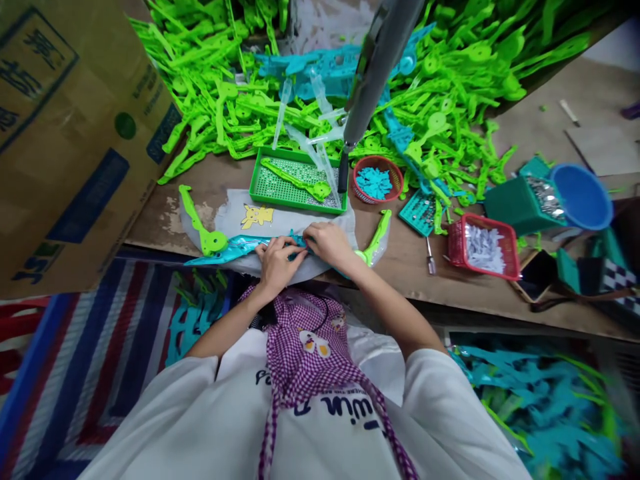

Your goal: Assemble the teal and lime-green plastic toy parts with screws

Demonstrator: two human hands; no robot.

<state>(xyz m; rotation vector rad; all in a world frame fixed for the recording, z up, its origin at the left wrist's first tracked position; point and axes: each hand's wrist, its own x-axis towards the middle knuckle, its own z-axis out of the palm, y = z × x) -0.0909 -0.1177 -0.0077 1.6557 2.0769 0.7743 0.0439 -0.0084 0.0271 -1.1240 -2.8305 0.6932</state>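
Observation:
A long blue plastic toy body point(241, 247) lies across a grey cloth point(230, 217) at the table's front edge. A lime-green arm piece point(213, 241) sticks out at its left end. Another green arm piece point(371, 252) is at the right. My left hand point(280, 261) is closed on the middle of the blue body, fingers bent over it. Right beside it, my right hand point(326, 241) has its fingertips pinched together at the body's upper edge. Whatever small piece may be between those fingertips is hidden.
Behind the cloth are a green tray point(255, 190) and a red basket of blue pieces point(397, 193). A power screwdriver point(367, 87) hangs overhead. Heaped green parts point(210, 100) fill the back. A cardboard box point(85, 147) stands left; a screwdriver point(431, 259) and red basket point(455, 243) are right.

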